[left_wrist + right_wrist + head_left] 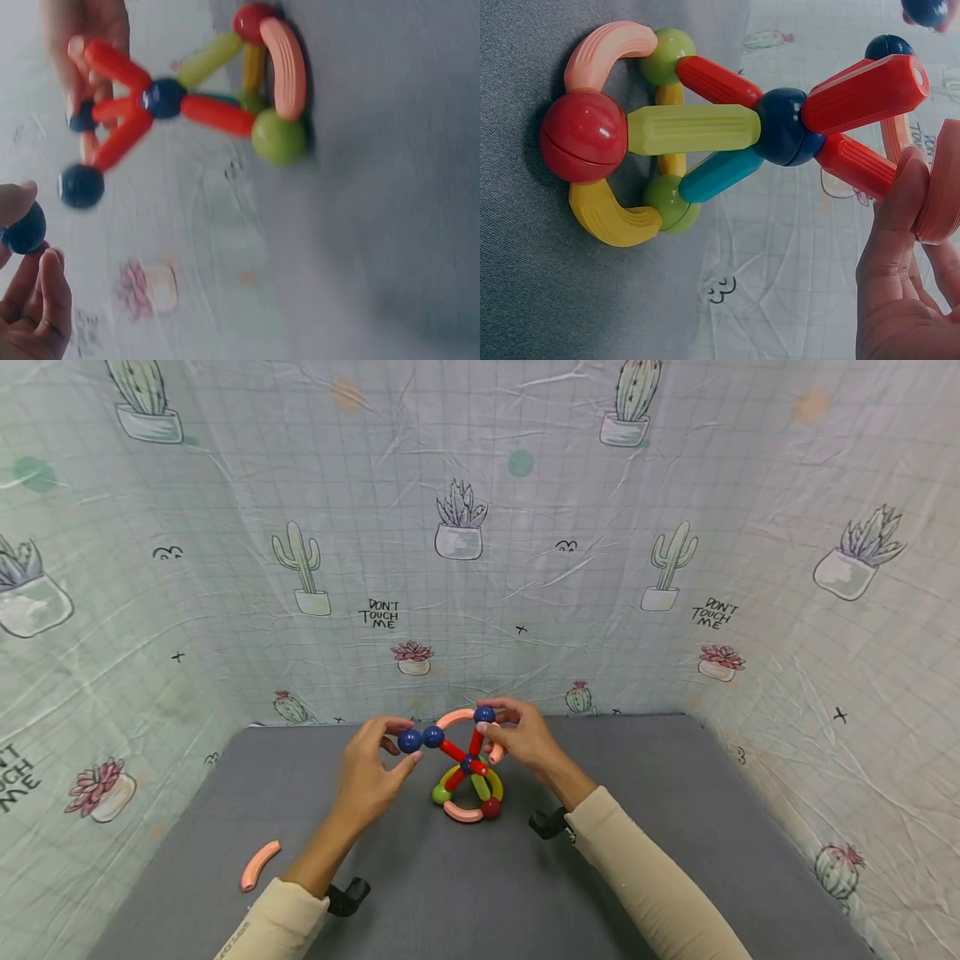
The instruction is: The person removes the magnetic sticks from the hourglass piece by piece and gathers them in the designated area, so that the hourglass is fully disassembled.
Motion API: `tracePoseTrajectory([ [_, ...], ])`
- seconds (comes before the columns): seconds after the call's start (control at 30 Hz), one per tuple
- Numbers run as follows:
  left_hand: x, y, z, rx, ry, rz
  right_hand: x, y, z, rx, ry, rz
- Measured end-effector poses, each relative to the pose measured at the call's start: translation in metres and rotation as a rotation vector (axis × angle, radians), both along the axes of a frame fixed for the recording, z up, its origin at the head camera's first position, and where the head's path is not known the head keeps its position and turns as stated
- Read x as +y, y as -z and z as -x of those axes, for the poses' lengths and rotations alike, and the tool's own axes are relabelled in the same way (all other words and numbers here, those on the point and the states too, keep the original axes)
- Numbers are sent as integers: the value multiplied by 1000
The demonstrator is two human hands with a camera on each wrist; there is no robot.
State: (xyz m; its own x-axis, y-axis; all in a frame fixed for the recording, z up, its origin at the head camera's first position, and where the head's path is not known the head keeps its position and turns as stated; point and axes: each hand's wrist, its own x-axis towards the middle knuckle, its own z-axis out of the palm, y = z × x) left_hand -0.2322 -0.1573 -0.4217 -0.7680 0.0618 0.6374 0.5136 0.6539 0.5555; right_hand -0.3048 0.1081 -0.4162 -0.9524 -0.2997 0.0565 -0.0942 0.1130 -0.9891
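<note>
Below centre frame, the left hand (372, 768) pinches a blue ball (409, 741). The right hand (525, 739) grips a colourful toy (469, 765) up top.

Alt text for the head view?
A person's left hand pinches a loose blue ball beside a model of coloured rods and balls; the right hand holds one of its blue balls. A curved pink rod lies on the table, lower left.

We list: one grey table (450, 893), beneath the left grip (370, 774) and right grip (527, 742); one creased, grid-printed cloth (540, 581), behind both; its printed cactus (302, 564), left of the left grip; its lettering (714, 612), right of the right grip.
</note>
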Motion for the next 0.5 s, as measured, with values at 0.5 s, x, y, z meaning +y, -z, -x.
tracePoseTrajectory([
  [0.5,-83,20,32,-85,-143,74,1,1,1,12,-1,-12],
])
